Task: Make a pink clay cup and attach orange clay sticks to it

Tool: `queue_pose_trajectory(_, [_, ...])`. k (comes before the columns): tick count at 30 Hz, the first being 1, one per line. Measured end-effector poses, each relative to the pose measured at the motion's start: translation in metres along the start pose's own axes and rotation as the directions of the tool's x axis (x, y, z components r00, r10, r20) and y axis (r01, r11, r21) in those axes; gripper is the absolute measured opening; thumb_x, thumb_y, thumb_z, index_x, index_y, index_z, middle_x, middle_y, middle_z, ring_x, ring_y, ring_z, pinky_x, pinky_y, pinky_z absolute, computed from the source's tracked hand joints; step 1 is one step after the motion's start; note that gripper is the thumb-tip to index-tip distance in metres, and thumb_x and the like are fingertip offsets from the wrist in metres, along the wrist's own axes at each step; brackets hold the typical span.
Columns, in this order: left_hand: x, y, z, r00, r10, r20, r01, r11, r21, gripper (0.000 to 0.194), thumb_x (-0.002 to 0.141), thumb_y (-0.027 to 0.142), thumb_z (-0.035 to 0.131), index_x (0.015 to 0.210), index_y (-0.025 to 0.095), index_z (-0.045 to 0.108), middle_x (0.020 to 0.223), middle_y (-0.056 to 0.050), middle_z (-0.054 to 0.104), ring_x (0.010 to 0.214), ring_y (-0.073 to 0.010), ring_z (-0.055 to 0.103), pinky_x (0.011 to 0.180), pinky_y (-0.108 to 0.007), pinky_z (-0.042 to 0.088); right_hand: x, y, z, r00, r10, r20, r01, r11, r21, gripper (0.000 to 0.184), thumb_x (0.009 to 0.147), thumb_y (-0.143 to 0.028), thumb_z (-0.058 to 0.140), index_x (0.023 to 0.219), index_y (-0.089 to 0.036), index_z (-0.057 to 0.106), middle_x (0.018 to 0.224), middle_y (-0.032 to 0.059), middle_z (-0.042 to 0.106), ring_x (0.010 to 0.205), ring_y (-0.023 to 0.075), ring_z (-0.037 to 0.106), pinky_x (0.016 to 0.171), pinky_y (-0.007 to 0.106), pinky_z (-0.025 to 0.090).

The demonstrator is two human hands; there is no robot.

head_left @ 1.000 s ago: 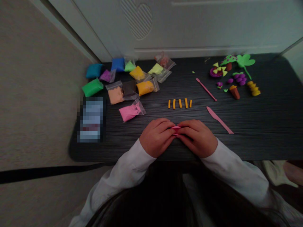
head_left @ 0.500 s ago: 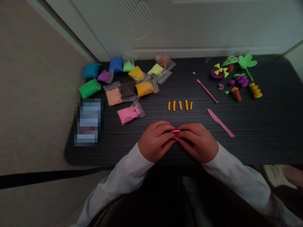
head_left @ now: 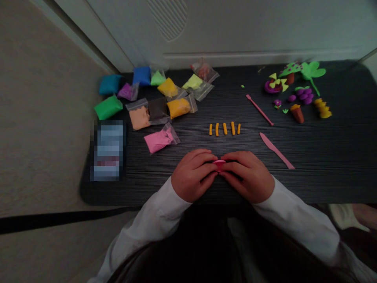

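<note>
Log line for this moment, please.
left hand: holds pink piece | right hand: holds pink piece | beyond: five orange strips | near right hand: pink knife

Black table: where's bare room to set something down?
Front left, between the pixelated device and left hand, below the pink bag. Also right of the pink knife, below the yellow figure. Crowded: back-left bags, back-right coloured figures.

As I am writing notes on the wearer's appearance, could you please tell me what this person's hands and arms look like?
The left hand and right hand are bare, with no gloves, rings or watch visible. Both arms wear long, plain white sleeves, softly creased and reaching the wrists, with no markings that I can see.
</note>
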State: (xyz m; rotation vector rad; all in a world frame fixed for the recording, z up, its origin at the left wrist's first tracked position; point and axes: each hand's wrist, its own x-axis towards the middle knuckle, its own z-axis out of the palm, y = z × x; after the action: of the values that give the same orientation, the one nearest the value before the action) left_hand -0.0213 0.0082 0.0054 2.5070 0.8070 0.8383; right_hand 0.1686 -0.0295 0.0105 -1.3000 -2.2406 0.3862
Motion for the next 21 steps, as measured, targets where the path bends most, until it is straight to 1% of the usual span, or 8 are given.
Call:
queue_pose_trajectory(4, [-0.0009, -0.0013, 0.0009, 1.000, 0.004, 0.006, -0.004, 1.000, -0.010, 0.019, 0.073, 0.014, 0.059, 0.091, 0.016, 0.061, 0.097, -0.007, 0.064, 0.103, -0.0201, 0.053, 0.088, -0.038, 0.046, -0.0001, -0.0004, -0.0003, 1.000, 0.008, -0.006, -0.008, 1.000, 0.009, 0.018, 0.080, -0.027, 0.054, 0.094, -0.020, 0.061, 0.100, 0.0062, 0.062, 0.090, 0.0186, 0.055, 0.077, 0.034, 0.042])
queue_pose_trajectory(8, [-0.0015, -0.0023, 0.0020, 1.000, 0.016, 0.006, -0.016, 1.000, -0.021, 0.019, 0.073, 0.013, 0.058, 0.092, 0.014, 0.061, 0.097, -0.008, 0.064, 0.096, -0.0179, 0.056, 0.085, -0.035, 0.048, 0.0006, -0.0010, -0.0011, 1.000, 0.004, 0.010, -0.004, 1.000, -0.007, 0.016, 0.080, -0.026, 0.053, 0.092, -0.021, 0.062, 0.100, 0.0057, 0.063, 0.089, 0.0185, 0.056, 0.076, 0.034, 0.042])
queue_pose_trajectory(13, [-0.0007, -0.0033, 0.0024, 0.999, 0.032, 0.020, -0.032, 0.999, 0.000, 0.019, 0.075, 0.014, 0.057, 0.093, 0.014, 0.061, 0.099, -0.009, 0.064, 0.098, -0.0177, 0.055, 0.086, -0.035, 0.048, 0.0016, -0.0023, -0.0016, 1.000, 0.005, 0.002, -0.005, 1.000, -0.014, 0.017, 0.080, -0.027, 0.053, 0.092, -0.020, 0.062, 0.099, 0.0060, 0.063, 0.089, 0.0189, 0.056, 0.076, 0.034, 0.042])
queue_pose_trajectory(16, [0.0002, -0.0036, 0.0019, 0.999, 0.051, 0.014, -0.052, 0.999, 0.015, 0.017, 0.075, 0.014, 0.057, 0.091, 0.013, 0.061, 0.095, -0.009, 0.065, 0.096, -0.0179, 0.056, 0.085, -0.035, 0.049, 0.0021, -0.0042, -0.0009, 1.000, -0.004, 0.000, 0.004, 0.999, -0.032, 0.018, 0.080, -0.029, 0.053, 0.093, -0.020, 0.062, 0.100, 0.0063, 0.063, 0.089, 0.0194, 0.056, 0.075, 0.035, 0.042])
queue_pose_trajectory(21, [0.0008, -0.0032, 0.0013, 0.998, 0.067, 0.002, -0.067, 0.997, 0.034, 0.013, 0.074, 0.014, 0.058, 0.086, 0.013, 0.062, 0.093, -0.009, 0.065, 0.094, -0.0178, 0.057, 0.083, -0.034, 0.050, 0.0033, -0.0069, 0.0009, 1.000, -0.006, -0.003, 0.006, 0.998, -0.070, 0.015, 0.080, -0.027, 0.052, 0.089, -0.020, 0.062, 0.099, 0.0054, 0.064, 0.087, 0.0189, 0.056, 0.074, 0.034, 0.041])
